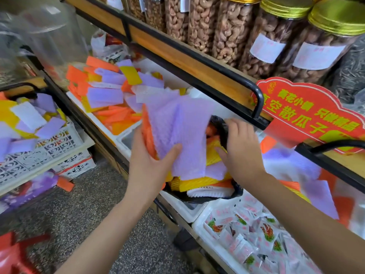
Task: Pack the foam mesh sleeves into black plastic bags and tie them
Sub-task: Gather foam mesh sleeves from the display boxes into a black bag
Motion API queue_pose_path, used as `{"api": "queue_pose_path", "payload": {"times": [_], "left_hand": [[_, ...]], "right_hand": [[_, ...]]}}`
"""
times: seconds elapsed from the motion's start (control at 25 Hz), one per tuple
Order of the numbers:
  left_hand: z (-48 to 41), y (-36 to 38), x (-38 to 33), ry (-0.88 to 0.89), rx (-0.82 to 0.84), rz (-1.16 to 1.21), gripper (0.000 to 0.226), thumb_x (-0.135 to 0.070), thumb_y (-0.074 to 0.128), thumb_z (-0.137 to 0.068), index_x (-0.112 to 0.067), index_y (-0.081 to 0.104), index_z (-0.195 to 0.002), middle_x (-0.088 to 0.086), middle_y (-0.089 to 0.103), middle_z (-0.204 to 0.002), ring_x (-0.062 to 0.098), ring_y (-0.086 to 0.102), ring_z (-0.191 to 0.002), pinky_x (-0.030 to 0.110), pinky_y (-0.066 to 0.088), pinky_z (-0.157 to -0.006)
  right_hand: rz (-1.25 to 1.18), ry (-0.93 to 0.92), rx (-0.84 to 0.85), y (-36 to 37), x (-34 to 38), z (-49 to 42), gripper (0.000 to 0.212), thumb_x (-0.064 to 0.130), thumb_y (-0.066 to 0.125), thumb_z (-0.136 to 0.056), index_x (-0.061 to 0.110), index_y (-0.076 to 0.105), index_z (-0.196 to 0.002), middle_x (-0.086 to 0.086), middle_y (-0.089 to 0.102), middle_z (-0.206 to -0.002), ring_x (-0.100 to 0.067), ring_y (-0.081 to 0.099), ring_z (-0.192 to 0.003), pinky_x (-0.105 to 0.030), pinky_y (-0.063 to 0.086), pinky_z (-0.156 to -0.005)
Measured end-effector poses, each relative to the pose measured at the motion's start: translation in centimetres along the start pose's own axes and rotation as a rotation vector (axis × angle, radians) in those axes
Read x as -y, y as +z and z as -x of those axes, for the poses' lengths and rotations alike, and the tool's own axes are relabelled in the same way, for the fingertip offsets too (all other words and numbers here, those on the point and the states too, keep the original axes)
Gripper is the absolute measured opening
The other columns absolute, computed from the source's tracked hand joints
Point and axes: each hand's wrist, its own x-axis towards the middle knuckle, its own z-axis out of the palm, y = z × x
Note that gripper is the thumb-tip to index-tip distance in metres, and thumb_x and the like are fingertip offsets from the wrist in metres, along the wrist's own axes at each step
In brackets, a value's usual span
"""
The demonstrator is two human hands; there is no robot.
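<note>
Mid-packing: the left hand [150, 163] clamps a stack of foam mesh sleeves [177, 131], the right hand [240, 149] pinches the black plastic bag [219, 125] by its rim; next, probably, pushing them inside.

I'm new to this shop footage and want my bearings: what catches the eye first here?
A bunch of purple sleeves at centre, gripped by the left hand over the black bag, whose rim the right hand holds. Loose sleeves in orange, yellow and purple lie heaped behind at left. Cashew jars line the upper shelf, with a red sign at right.
</note>
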Motion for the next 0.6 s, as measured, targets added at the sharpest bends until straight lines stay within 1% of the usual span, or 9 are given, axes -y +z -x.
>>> {"api": "queue_pose_path", "payload": {"times": [0.08,0.12,0.16,0.2,0.28,0.36,0.44,0.52,0.6], "left_hand": [[-0.8,2.3,-0.1,0.039,0.138,-0.001,0.081,-0.025,0.08,-0.071,-0.036,0.031,-0.135,-0.022,0.042,-0.135,-0.013,0.039,-0.124,0.006,0.034,-0.1],[-1.1,3.3,0.2,0.059,0.188,-0.014,0.084,-0.019,0.08,-0.073,-0.036,0.027,-0.136,-0.025,0.038,-0.135,-0.014,0.036,-0.125,0.004,0.031,-0.1],[-1.4,4.3,0.6,0.068,0.219,-0.052,0.087,-0.018,0.08,-0.073,-0.034,0.026,-0.139,-0.024,0.037,-0.135,-0.012,0.035,-0.126,0.008,0.029,-0.101],[-1.8,5.0,1.1,0.067,0.237,-0.113,0.09,-0.021,0.08,-0.072,-0.028,0.025,-0.143,-0.02,0.036,-0.137,-0.007,0.035,-0.127,0.014,0.03,-0.103],[-2.4,6.4,2.1,0.131,0.26,-0.406,0.091,-0.027,0.079,-0.072,-0.017,0.026,-0.145,-0.004,0.039,-0.138,0.01,0.039,-0.126,0.03,0.035,-0.102],[-2.8,7.5,3.2,0.357,0.321,-0.83,0.088,-0.034,0.078,-0.069,-0.014,0.032,-0.142,0.008,0.047,-0.131,0.027,0.048,-0.117,0.043,0.042,-0.089],[-3.0,8.5,4.3,0.592,0.368,-1.044,0.087,-0.04,0.077,-0.059,-0.016,0.039,-0.134,0.008,0.057,-0.116,0.03,0.058,-0.098,0.04,0.046,-0.073],[-3.1,9.2,4.9,0.746,0.421,-1.047,0.078,-0.049,0.059,-0.059,-0.019,0.041,-0.129,0.004,0.06,-0.11,0.026,0.059,-0.09,0.034,0.045,-0.068],[-3.7,9.4,5.4,0.824,0.492,-1.023,0.077,-0.052,0.044,-0.061,-0.018,0.042,-0.13,0.003,0.061,-0.11,0.024,0.057,-0.09,0.033,0.046,-0.068]], "right_hand": [[-0.169,0.259,0.316,-1.2,-1.9,1.3,0.055,0.024,0.072,-0.08,0.004,0.045,-0.124,-0.013,0.054,-0.116,-0.031,0.053,-0.105,-0.039,0.045,-0.083],[-0.224,0.352,0.488,-1.5,-3.0,1.8,0.041,0.024,0.067,-0.084,0.003,0.051,-0.115,-0.012,0.06,-0.107,-0.03,0.057,-0.097,-0.036,0.046,-0.079],[-0.301,0.415,0.582,-1.8,-4.1,1.9,0.028,0.022,0.063,-0.086,-0.001,0.056,-0.1,-0.013,0.064,-0.092,-0.031,0.059,-0.088,-0.032,0.048,-0.074],[-0.4,0.459,0.586,-2.1,-4.8,1.9,0.025,0.021,0.06,-0.088,-0.005,0.058,-0.087,-0.014,0.064,-0.079,-0.032,0.059,-0.08,-0.03,0.049,-0.07],[-0.658,0.558,0.47,-2.8,-5.5,1.6,0.027,0.017,0.056,-0.092,-0.006,0.058,-0.078,-0.016,0.064,-0.073,-0.032,0.062,-0.073,-0.037,0.056,-0.071],[-0.884,0.63,0.37,-3.6,-5.4,1.2,0.021,0.013,0.052,-0.095,-0.001,0.057,-0.08,-0.013,0.064,-0.075,-0.026,0.062,-0.067,-0.034,0.058,-0.063],[-0.935,0.658,0.322,-4.0,-5.2,0.9,0.018,0.013,0.048,-0.097,0.001,0.053,-0.084,-0.012,0.062,-0.076,-0.016,0.06,-0.057,-0.026,0.056,-0.053],[-0.952,0.686,0.288,-4.0,-5.2,0.7,0.019,0.013,0.046,-0.098,0.006,0.051,-0.081,-0.009,0.061,-0.074,-0.012,0.059,-0.05,-0.03,0.057,-0.051],[-0.993,0.697,0.291,-4.3,-5.2,0.6,0.02,0.013,0.047,-0.098,0.009,0.05,-0.078,-0.007,0.06,-0.071,-0.013,0.059,-0.05,-0.036,0.058,-0.053]]}}
